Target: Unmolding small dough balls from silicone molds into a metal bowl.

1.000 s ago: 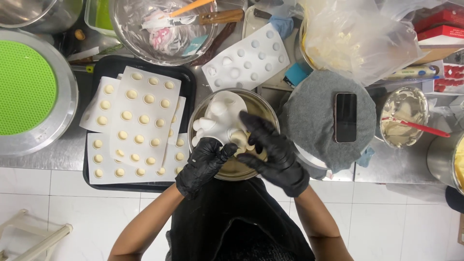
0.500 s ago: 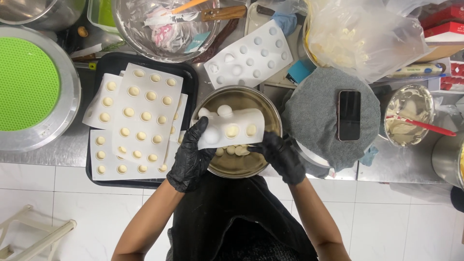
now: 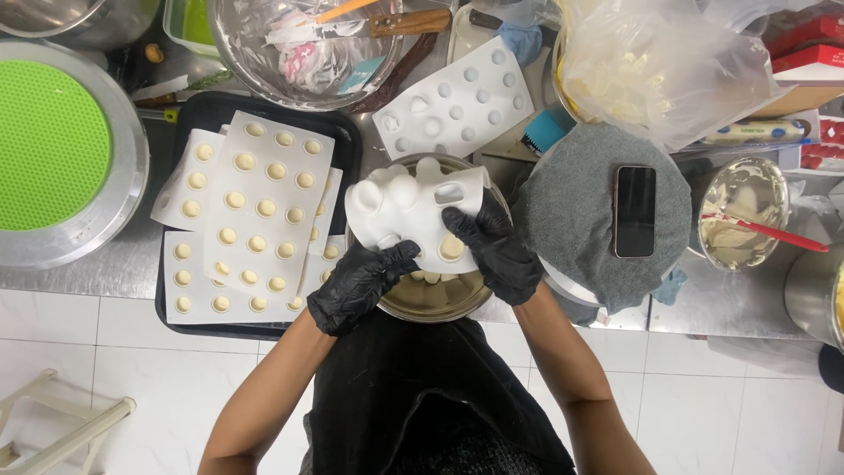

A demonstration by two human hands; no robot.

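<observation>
Both my hands wear black gloves and hold a white silicone mould bent over a round metal bowl. My left hand grips the mould's near left edge. My right hand grips its right side, fingers pressing into the cavities. Pale round pieces lie in the bowl under the mould. The mould's domed underside faces up on the left, with a few cavities showing on the right.
A black tray to the left carries white moulds filled with pale cream. Another empty white mould lies behind. A phone rests on a grey cloth, a green mat at far left, a glass bowl at the back.
The mould was held flat over the bowl half a second ago; now it is bent and twisted, its left part turned underside up. Both hands shifted their grip on it.
</observation>
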